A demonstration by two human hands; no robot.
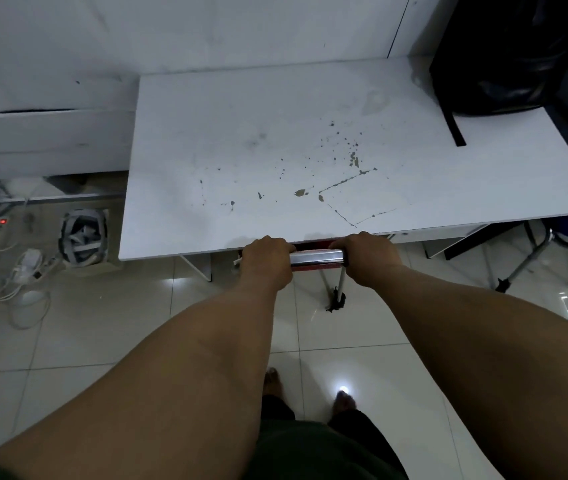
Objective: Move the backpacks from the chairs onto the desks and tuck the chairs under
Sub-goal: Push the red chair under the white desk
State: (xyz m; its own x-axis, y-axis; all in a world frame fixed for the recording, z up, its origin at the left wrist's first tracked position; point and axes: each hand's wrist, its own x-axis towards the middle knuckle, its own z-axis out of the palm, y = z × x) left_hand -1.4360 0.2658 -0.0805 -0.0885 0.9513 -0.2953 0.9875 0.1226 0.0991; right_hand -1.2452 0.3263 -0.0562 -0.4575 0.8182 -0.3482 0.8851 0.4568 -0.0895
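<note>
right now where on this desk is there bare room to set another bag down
Most of the desk is bare: the whole left and middle, from the back wall to the front edge, with only paint chips. The far right corner is taken by the black backpack and its strap. At the front edge, the left hand and right hand grip the chair bar.

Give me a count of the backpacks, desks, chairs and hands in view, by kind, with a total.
Backpacks: 1, black backpack
Desks: 1, white desk
Chairs: 1, chair
Hands: 2, left hand, right hand, both gripping the chair's top bar
Total: 5
</note>
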